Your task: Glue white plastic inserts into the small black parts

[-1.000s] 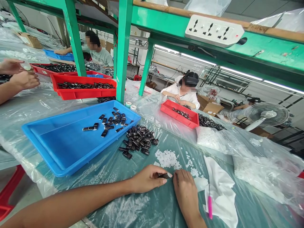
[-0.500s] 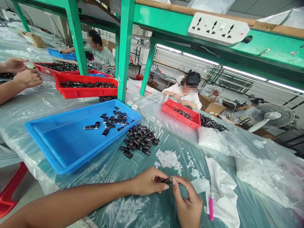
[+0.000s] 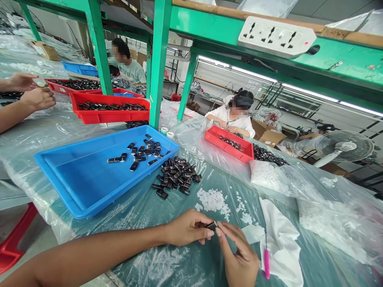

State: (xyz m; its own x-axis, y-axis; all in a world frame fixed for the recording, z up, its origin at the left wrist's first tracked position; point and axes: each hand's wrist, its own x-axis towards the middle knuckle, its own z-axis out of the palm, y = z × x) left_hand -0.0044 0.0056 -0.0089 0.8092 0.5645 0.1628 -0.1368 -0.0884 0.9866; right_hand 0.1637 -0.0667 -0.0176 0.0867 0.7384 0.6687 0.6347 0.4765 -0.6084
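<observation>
Between the thumb and fingers of my left hand [image 3: 191, 227] is a small black rectangular part [image 3: 212, 226] with a glossy face. My right hand [image 3: 237, 251] pinches at the part's right end, where a pale bit shows; what its fingertips hold is too small to make out. Just beyond the hands lies a scatter of small white plastic pieces [image 3: 213, 200]. A heap of similar black parts [image 3: 178, 175] sits farther back, against the blue tray [image 3: 80, 187], which holds several more at its right end.
To the right are a white cloth [image 3: 283, 239], a pink-handled tool [image 3: 266, 263] and plastic bags of white pieces [image 3: 332, 227]. Red trays [image 3: 110, 115] of parts stand behind. A green post [image 3: 157, 71] rises from the table. Co-workers' hands [image 3: 36, 93] are at left.
My right hand has shifted slightly right and down, its fingers straighter. The black part is tilted a little more upward at its right end. The view has moved slightly.
</observation>
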